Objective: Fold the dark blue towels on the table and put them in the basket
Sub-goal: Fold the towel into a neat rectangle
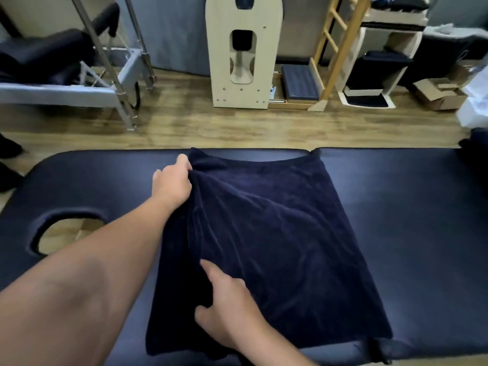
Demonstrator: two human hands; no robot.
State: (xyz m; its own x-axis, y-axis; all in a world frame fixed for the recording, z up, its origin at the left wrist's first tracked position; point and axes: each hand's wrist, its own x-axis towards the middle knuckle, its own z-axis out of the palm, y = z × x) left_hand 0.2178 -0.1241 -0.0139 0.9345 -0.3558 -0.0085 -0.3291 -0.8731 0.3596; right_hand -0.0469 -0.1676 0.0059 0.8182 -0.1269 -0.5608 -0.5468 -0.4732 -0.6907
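Towel (277,233), dark blue, lies spread across the middle of the padded table (422,207), its near edge hanging just over the front. From here I judge it soft, limp and light, plush enough to cling to itself and wrinkle; it will sag unless taken at the corners. My left hand (173,180) has its fingers (183,159) closed on the far left corner, pinching the cloth. My right hand (229,310) grips the left edge nearer me, thumb and fingers bunched in a fold, forefinger extended. I see no basket in view.
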